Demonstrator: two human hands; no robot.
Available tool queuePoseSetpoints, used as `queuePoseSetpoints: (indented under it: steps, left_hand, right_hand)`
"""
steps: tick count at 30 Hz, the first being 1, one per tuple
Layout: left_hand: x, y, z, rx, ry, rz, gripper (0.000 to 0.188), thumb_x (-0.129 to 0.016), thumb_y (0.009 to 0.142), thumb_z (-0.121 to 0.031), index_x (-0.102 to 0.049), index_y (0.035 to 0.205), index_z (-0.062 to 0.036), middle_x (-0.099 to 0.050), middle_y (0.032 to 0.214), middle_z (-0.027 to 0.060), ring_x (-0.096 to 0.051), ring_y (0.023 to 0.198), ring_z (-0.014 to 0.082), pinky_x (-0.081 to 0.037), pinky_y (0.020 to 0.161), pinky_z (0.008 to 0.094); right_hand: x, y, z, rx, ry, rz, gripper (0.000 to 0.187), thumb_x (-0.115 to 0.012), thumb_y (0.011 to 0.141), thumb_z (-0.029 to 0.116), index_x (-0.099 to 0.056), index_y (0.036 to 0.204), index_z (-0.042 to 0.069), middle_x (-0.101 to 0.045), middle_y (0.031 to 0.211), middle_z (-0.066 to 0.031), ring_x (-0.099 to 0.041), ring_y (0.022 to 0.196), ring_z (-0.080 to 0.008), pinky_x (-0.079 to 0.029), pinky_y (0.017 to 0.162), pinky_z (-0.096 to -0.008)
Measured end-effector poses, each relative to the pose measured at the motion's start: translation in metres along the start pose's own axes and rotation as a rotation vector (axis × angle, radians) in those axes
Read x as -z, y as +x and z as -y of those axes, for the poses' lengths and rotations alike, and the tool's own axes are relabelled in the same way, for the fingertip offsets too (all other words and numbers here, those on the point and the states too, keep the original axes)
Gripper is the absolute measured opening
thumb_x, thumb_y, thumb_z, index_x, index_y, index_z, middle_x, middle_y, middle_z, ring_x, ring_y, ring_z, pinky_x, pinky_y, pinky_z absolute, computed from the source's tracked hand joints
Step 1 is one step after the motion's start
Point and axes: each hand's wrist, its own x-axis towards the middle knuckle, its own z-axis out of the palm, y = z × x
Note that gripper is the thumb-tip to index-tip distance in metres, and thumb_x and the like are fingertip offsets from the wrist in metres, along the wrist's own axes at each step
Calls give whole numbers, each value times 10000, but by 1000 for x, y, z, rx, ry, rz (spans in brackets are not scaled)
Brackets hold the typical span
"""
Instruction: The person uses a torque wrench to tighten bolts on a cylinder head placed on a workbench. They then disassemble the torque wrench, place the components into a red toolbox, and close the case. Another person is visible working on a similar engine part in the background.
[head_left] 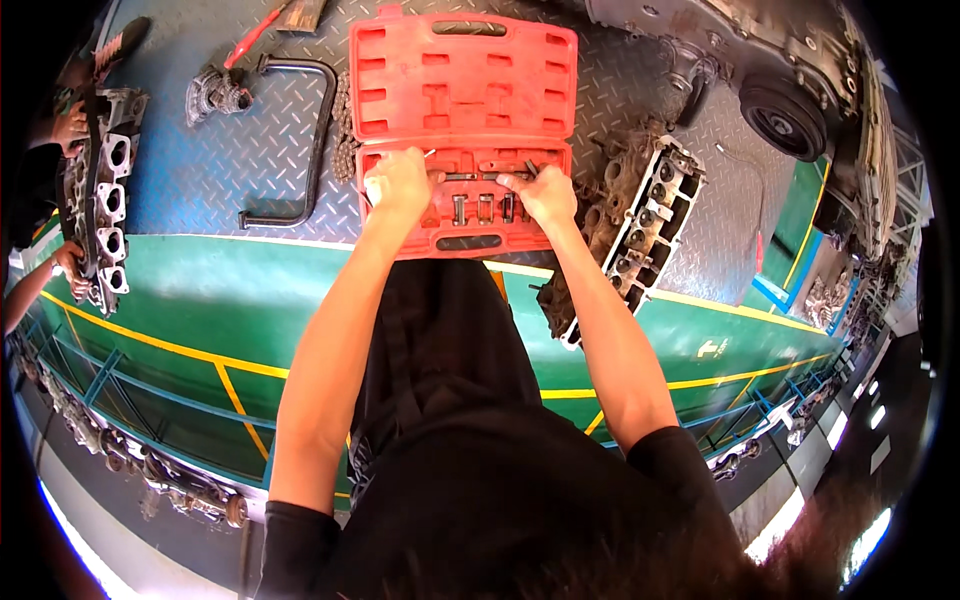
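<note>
Red case (466, 78) lies open, lid recessed, metal pieces (485, 208) slotted; left fingers (393, 178), right fingers (546, 186) curled, hold unclear.

L head cam, downwd view

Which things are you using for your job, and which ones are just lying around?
Seem part of the job:
red case
small metal pieces inside
dark metal rod between left hand and right hand

Seem just lying about:
bent black bar
chain
long engine part

The left hand (400, 187) hides part of the red case (465, 72).
</note>
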Motion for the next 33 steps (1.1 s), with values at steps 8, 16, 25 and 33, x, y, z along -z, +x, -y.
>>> queuePoseSetpoints:
  steps: [8,16,25,33]
  left_hand:
    - [-70,-2,13,-53,-87,-248,270,-643,887,-372,-667,949,-110,-672,862,103,-684,787,300,-544,645,448]
    - [6,-58,114,168,-264,-549,362,-704,865,-318,-540,1021,-35,-618,951,234,-638,769,446,-520,625,514]
    - [29,-43,180,-46,36,51,397,-714,796,-326,-614,1003,-2,-666,983,259,-662,931,425,-526,801,494]
    - [157,-153,167,55,-641,-433,247,-549,993,-249,-566,924,-12,-490,648,26,-428,629,135,-383,562,336]
  right_hand:
    - [8,12,17,-35,-15,76,592,-854,653,506,-734,974,24,-730,976,-177,-708,931,-303,-533,810,-404]
    - [-22,-61,-26,193,463,-56,395,-705,861,354,-689,996,-17,-712,913,-211,-702,926,-314,-513,802,-396]
    - [-73,-130,-52,59,494,165,364,-659,896,278,-677,1049,-52,-705,865,-175,-662,838,-217,-494,794,-362]
    - [-7,-144,-1,148,698,130,284,-674,888,203,-684,1025,-45,-678,818,-92,-596,788,-104,-476,735,-292]
